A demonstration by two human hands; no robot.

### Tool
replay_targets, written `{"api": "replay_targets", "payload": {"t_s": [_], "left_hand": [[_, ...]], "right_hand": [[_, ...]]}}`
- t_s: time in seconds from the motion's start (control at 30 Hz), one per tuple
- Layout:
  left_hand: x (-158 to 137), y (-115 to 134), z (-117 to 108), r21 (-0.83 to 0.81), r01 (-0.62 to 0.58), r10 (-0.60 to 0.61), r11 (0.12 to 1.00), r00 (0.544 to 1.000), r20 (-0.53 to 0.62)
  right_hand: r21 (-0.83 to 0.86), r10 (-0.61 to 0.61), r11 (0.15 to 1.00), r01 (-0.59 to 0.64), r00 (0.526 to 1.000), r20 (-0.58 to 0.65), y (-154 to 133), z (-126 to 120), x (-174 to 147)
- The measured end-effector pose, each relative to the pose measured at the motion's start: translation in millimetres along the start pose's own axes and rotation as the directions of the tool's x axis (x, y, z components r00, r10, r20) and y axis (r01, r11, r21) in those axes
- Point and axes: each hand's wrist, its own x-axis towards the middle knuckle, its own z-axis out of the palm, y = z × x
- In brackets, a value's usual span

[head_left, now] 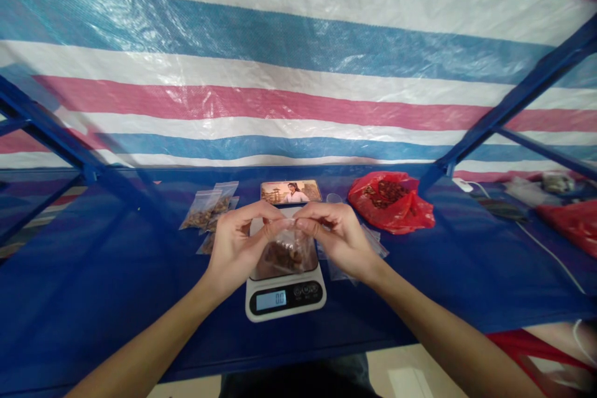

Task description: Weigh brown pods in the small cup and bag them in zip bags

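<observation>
Between my two hands hangs a small clear zip bag with brown dried pieces in its lower part. My left hand pinches the left side of the bag's top edge. At the right side of that edge, the thumb and fingers of my right hand are closed on it too. Beneath the bag is a white digital kitchen scale with a metal plate, its display reading 0.0. Whether the bag touches the plate, I cannot tell.
Filled zip bags lie left of the scale. A phone or tablet screen stands behind it. To the right are flat clear bags and an open red plastic bag of brown pieces. Blue frame posts rise at both sides.
</observation>
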Motion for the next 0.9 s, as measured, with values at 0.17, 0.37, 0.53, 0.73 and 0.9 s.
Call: {"api": "replay_targets", "payload": {"t_s": [0.17,0.37,0.53,0.73,0.9], "left_hand": [[-3.2,-0.9,-0.4,-0.045,-0.071,0.071,0.996,0.997,-0.018],[10.9,9.8,-20.5,-0.219,-0.135,0.106,0.966,0.985,-0.136],[41.7,22.8,-82.4,-0.272,-0.204,0.073,0.94,0.903,-0.423],[41.9,-24.1,-105.6,-0.112,0.206,-0.234,0.972,0.87,-0.434],[36.2,-59.3,-109.9,0.035,0.27,-0.221,0.962,0.849,-0.479]], "right_hand": [[-0.114,-0.014,0.993,0.01,0.999,-0.034,-5.9,-0.7,-4.1],[-0.144,-0.121,0.984,0.104,0.986,-0.112,-17.4,-9.2,-3.0],[-0.157,-0.242,0.967,0.199,0.91,-0.337,-20.1,-63.9,9.6],[-0.167,-0.256,0.966,0.199,0.838,-0.481,8.6,-104.6,15.2],[-0.059,-0.194,0.98,0.191,0.835,-0.515,29.8,-109.3,7.6]]}}
